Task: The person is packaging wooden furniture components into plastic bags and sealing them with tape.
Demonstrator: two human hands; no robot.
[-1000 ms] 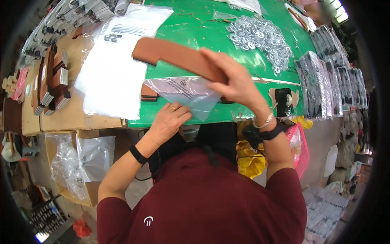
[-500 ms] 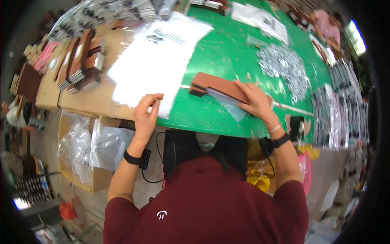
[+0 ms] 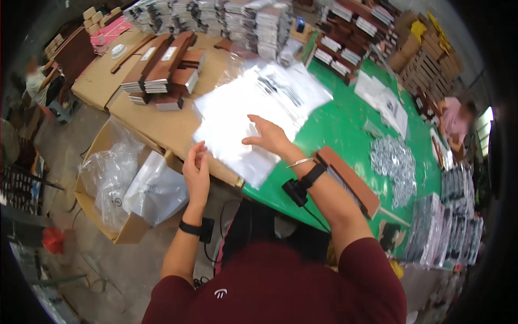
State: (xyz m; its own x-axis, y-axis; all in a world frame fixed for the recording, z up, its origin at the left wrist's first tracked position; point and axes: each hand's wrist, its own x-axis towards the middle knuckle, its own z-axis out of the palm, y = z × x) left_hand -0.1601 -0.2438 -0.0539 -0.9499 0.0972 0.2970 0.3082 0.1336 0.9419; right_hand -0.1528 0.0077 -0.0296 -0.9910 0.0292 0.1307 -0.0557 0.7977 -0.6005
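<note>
Both hands (image 3: pixel 270 137) near plastic bags (image 3: pixel 229 121); green tabletop (image 3: pixel 318 130), grey floor (image 3: pixel 143 270) below

At far right, a person in a pale pink top (image 3: pixel 456 120); at far left, a low blue-grey plastic stool (image 3: pixel 63 113). A crumpled bright-red item (image 3: pixel 53 240) shows lower down — and a flat, vivid pink sheet (image 3: pixel 112 30) lies beside pale tan blocks (image 3: pixel 93 20).

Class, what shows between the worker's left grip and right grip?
In the head view, part of the pile of pale plastic sheets shows between the left grip and the right grip.
</note>
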